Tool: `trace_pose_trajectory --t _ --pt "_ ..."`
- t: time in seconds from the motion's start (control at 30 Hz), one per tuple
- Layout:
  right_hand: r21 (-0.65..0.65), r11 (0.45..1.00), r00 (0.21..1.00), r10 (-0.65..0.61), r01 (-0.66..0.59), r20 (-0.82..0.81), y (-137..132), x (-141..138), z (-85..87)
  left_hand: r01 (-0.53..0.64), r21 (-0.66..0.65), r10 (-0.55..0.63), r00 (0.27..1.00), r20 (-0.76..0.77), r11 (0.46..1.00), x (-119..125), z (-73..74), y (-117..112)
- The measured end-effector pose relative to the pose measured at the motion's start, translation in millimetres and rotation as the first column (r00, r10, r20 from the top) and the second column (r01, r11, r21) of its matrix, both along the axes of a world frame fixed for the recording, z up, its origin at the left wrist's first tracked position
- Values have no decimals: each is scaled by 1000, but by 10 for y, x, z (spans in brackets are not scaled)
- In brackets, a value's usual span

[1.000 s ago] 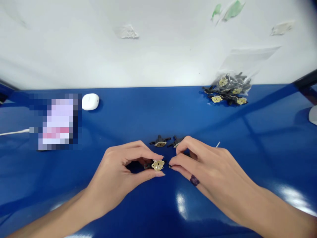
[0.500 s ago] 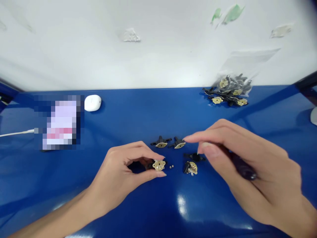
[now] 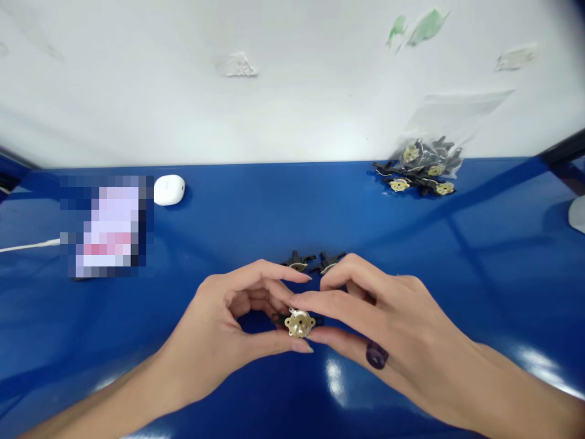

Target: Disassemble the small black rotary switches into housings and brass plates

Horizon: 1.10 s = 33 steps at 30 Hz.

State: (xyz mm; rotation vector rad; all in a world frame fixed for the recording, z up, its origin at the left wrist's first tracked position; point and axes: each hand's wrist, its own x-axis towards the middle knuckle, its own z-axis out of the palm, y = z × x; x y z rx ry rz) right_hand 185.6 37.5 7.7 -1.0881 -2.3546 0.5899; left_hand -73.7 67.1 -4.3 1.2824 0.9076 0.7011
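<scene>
A small part with a round brass-coloured plate and black arms sits between my two hands, plate facing up. My left hand curls round it from the left, thumb along its lower edge and index finger raised off it. From the right, my right hand meets it with index finger and thumb tips. A dark, rounded handle is tucked in that hand; the rest of this tool is hidden. Just behind my fingers lie two similar black parts, one on the left and one on the right, partly covered.
On the blue table, a clear bag of similar parts leans against the white wall, several loose parts at its foot. A blurred phone-like device with a white cable and a white case are at left.
My right hand has moved left and down to the part and now touches it. The part has shifted slightly towards me. My hand now covers the loose pieces right of it.
</scene>
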Motion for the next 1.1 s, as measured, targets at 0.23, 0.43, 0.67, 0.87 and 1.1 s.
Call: trace_pose_trajectory --t 0.23,0.43,0.67,0.87,1.1 --pt "-188 981 994 27 -46 -104 4 -10 31 65 4 -65 997 51 998 30 21 6" --pt "-343 939 979 -52 -18 -196 -12 20 97 90 80 -88 996 -28 993 23 3 12" --pt "-448 861 902 -370 243 -221 41 59 154 -86 205 121 979 -163 975 -20 -13 31" --pt "-463 833 906 -403 304 -131 66 -16 75 -148 283 221 944 -247 948 -43 -53 32" --pt "-264 890 918 -395 371 -41 -2 -36 -73 -159 291 242 929 -278 944 -30 -84 36"
